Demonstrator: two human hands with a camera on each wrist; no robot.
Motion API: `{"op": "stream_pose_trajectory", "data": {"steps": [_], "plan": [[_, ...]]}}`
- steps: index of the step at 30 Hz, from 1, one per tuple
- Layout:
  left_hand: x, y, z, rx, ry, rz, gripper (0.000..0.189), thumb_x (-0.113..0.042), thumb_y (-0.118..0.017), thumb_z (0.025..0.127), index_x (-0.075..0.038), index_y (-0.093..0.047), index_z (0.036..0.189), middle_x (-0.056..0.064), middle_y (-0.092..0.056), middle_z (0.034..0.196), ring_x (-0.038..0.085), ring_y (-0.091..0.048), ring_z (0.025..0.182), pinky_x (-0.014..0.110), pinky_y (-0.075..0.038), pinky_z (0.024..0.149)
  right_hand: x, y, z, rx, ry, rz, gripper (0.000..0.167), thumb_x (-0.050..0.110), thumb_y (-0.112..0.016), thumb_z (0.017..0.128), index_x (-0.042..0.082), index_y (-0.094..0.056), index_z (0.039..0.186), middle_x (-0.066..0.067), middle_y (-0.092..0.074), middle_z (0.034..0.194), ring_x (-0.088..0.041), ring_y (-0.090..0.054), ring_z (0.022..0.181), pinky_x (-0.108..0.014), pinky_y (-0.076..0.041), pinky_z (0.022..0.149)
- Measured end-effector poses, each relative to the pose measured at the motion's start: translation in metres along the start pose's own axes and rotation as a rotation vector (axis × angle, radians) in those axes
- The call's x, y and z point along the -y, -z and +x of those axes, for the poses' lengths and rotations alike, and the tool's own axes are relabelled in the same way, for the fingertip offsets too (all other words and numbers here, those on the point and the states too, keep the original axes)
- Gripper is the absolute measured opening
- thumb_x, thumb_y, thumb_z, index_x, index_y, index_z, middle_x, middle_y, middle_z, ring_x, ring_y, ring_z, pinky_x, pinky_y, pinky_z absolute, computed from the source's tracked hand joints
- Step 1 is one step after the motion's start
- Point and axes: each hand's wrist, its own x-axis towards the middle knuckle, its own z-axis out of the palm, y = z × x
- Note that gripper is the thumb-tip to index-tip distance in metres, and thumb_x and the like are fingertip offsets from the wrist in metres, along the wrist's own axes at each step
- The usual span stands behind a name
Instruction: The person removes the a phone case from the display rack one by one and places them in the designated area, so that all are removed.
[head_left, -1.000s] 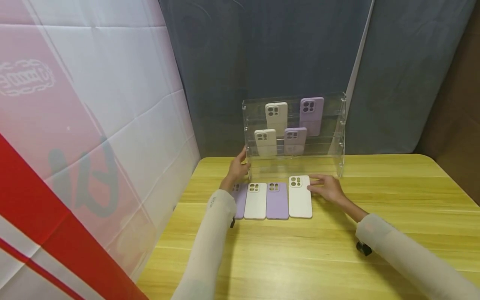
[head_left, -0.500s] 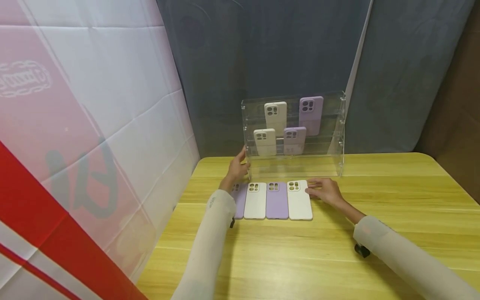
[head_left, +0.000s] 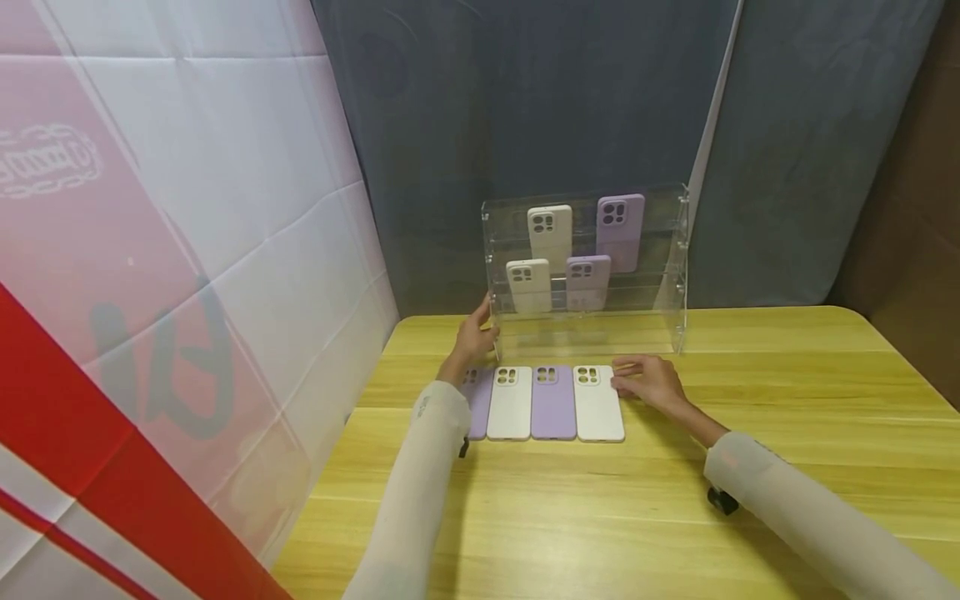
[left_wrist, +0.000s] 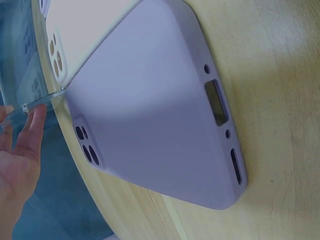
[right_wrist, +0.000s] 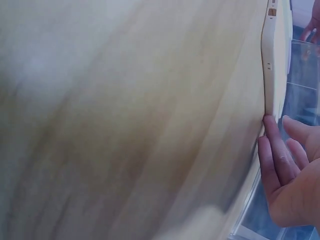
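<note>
Phone cases, purple and white in turn, lie side by side on the table. The rightmost white phone case (head_left: 600,414) lies flat, and my right hand (head_left: 651,385) touches its right edge near the camera cutout. In the right wrist view, extended fingertips meet the end of this case's side wall (right_wrist: 268,85), the thumb off it. My left hand (head_left: 476,337) grips the left side of a clear acrylic display stand (head_left: 585,335). The left wrist view shows its fingers and thumb at the panel edge. Below it lies the leftmost purple phone case (left_wrist: 145,105), partly hidden by my wrist in the head view.
On the stand's upper tiers lean a white case (head_left: 551,237) and a purple case (head_left: 621,233), with another white case (head_left: 528,287) and purple case (head_left: 588,283) lower down. A grey curtain (head_left: 525,100) hangs behind; a printed cloth (head_left: 255,167) borders the left.
The rightmost white case has come down from slightly raised to flat in line with the row, my right hand lowering with it. My left hand has stayed at the stand.
</note>
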Motion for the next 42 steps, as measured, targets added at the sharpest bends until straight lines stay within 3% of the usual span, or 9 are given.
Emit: {"op": "stream_pose_trajectory", "data": {"steps": [7, 17, 24, 28, 30, 37, 39, 40, 42], "plan": [[0.0, 0.0, 0.001, -0.006, -0.014, 0.01, 0.079, 0.002, -0.058, 0.101, -0.031, -0.025, 0.166, 0.013, -0.037, 0.165, 0.038, -0.055, 0.136, 0.038, -0.061, 0.095, 0.0, 0.006, 0.011, -0.009, 0.032, 0.044, 0.038, 0.009, -0.08, 0.091, -0.006, -0.07, 0.125, -0.023, -0.077, 0.104, -0.033, -0.077, 0.074, -0.023, -0.05, 0.043], [0.0, 0.0, -0.001, -0.014, -0.011, 0.004, 0.079, 0.002, -0.058, 0.102, -0.032, -0.026, 0.165, 0.013, -0.039, 0.164, 0.038, -0.06, 0.13, 0.036, -0.064, 0.086, 0.011, 0.022, 0.033, -0.053, 0.045, 0.052, 0.045, 0.014, -0.078, 0.094, -0.003, -0.066, 0.134, -0.022, -0.076, 0.11, -0.04, -0.076, 0.078, -0.02, -0.03, 0.035], [0.0, -0.001, 0.0, -0.016, 0.009, -0.002, 0.08, 0.002, -0.057, 0.102, -0.035, -0.025, 0.165, 0.012, -0.038, 0.165, 0.039, -0.06, 0.131, 0.037, -0.064, 0.087, 0.016, 0.036, 0.048, -0.146, 0.104, -0.007, 0.045, 0.014, -0.08, 0.091, -0.001, -0.068, 0.131, -0.021, -0.077, 0.106, -0.005, -0.062, 0.049, -0.02, -0.024, 0.034], [0.0, -0.002, 0.0, -0.016, 0.012, -0.016, 0.082, 0.003, -0.057, 0.101, -0.038, -0.025, 0.164, 0.01, -0.037, 0.166, 0.04, -0.058, 0.132, 0.04, -0.063, 0.089, 0.021, 0.044, 0.054, -0.181, 0.123, -0.007, 0.044, 0.014, -0.08, 0.091, -0.002, -0.068, 0.13, -0.022, -0.076, 0.106, -0.003, -0.051, 0.04, -0.02, -0.024, 0.035], [-0.001, -0.002, -0.001, -0.013, 0.01, -0.028, 0.082, 0.003, -0.057, 0.101, -0.038, -0.025, 0.164, 0.01, -0.036, 0.166, 0.041, -0.058, 0.133, 0.043, -0.063, 0.091, 0.024, 0.047, 0.058, -0.189, 0.118, -0.014, 0.044, 0.016, -0.08, 0.092, -0.002, -0.068, 0.13, -0.021, -0.077, 0.107, -0.004, -0.055, 0.043, -0.02, -0.024, 0.036], [-0.002, -0.002, -0.003, -0.009, 0.004, -0.046, 0.08, 0.003, -0.057, 0.102, -0.034, -0.025, 0.165, 0.013, -0.037, 0.165, 0.042, -0.06, 0.13, 0.047, -0.062, 0.092, 0.034, 0.06, 0.073, -0.244, 0.108, -0.055, 0.044, 0.019, -0.081, 0.092, 0.002, -0.069, 0.131, -0.018, -0.077, 0.108, -0.03, -0.076, 0.082, -0.015, -0.043, 0.053], [-0.002, -0.002, -0.003, -0.009, 0.006, -0.046, 0.079, 0.003, -0.056, 0.102, -0.034, -0.025, 0.165, 0.013, -0.037, 0.165, 0.042, -0.059, 0.131, 0.046, -0.062, 0.092, 0.037, 0.064, 0.077, -0.256, 0.09, -0.051, 0.044, 0.02, -0.081, 0.092, 0.004, -0.069, 0.132, -0.016, -0.077, 0.109, -0.034, -0.076, 0.087, -0.023, -0.052, 0.058], [-0.002, -0.002, -0.002, -0.008, 0.008, -0.044, 0.08, 0.003, -0.056, 0.102, -0.035, -0.025, 0.165, 0.013, -0.037, 0.166, 0.042, -0.058, 0.132, 0.045, -0.062, 0.092, 0.039, 0.065, 0.079, -0.26, 0.086, -0.048, 0.045, 0.021, -0.081, 0.092, 0.005, -0.069, 0.132, -0.015, -0.077, 0.11, -0.036, -0.075, 0.088, -0.029, -0.056, 0.064], [-0.001, -0.001, -0.002, -0.006, 0.011, -0.034, 0.08, 0.002, -0.057, 0.102, -0.037, -0.024, 0.165, 0.012, -0.036, 0.166, 0.042, -0.057, 0.134, 0.043, -0.062, 0.093, 0.042, 0.068, 0.083, -0.264, 0.088, -0.037, 0.045, 0.019, -0.081, 0.092, 0.005, -0.069, 0.133, -0.017, -0.077, 0.111, -0.038, -0.074, 0.096, -0.042, -0.055, 0.095]]}}
